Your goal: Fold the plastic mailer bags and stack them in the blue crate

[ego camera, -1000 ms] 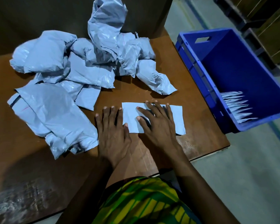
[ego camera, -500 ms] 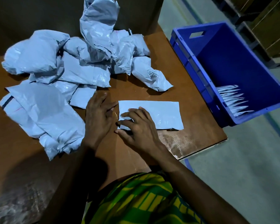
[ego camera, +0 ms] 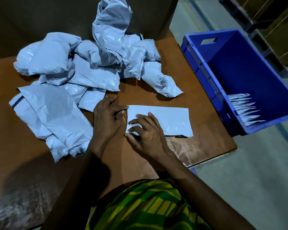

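Our right hand (ego camera: 147,132) pinches one end of the folded mailer (ego camera: 170,119), our left hand (ego camera: 106,121) lies loose-fingered beside it, blue crate (ego camera: 256,68) holding a row of folded bags (ego camera: 244,108).

The right hand (ego camera: 148,135) covers the near-left corner of the folded mailer (ego camera: 166,120), so whether its thumb sits under that edge cannot be told. Right of the mailer, the blue crate (ego camera: 199,72) is cut by the picture's edge, and its near wall hides part of the stacked bags (ego camera: 243,107) (too close-packed to count). Left of the mailer, the table (ego camera: 23,163) blurs toward the frame's corner.
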{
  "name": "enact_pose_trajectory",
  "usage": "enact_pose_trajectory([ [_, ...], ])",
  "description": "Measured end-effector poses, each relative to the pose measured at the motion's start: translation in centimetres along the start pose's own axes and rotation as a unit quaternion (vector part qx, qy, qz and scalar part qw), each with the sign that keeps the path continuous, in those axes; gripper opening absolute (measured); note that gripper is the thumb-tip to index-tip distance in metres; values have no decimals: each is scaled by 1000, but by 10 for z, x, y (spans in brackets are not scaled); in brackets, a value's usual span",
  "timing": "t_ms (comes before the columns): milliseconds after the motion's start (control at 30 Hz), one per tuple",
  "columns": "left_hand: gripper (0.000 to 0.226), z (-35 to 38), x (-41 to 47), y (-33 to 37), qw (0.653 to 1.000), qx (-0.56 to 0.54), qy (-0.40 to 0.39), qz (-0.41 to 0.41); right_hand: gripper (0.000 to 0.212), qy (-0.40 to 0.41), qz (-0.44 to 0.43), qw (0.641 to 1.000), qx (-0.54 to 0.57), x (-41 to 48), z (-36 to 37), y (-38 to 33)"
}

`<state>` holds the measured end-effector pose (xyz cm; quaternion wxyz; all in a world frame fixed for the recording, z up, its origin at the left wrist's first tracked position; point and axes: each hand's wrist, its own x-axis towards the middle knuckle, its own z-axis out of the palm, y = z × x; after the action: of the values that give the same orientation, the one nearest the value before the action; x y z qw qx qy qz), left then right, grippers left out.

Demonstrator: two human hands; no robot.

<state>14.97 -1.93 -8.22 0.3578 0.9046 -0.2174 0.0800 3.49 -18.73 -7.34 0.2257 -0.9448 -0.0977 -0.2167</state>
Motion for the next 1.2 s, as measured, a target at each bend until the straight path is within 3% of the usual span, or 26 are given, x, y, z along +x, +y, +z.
enact_pose_trajectory([
  [200,26,0,-2,-2,1000,-13,2,-2,9,56,12,996,66,-1,-7,-6],
  [433,15,-10,2,2,997,21,-7,69,13,101,26,987,126,-4,-23,-3],
  [700,18,-16,-2,4,997,-6,-30,74,10,160,106,968,160,-7,-32,-11],
  [933,15,-12,-2,1,997,-4,-9,77,18,97,53,987,118,-13,-27,-8],
  [1100,14,-9,-4,3,996,18,-12,87,58,26,36,993,109,-11,-29,-9],
  [1200,12,-5,-6,5,995,23,3,96,46,38,42,994,89,-11,-29,-10],
])
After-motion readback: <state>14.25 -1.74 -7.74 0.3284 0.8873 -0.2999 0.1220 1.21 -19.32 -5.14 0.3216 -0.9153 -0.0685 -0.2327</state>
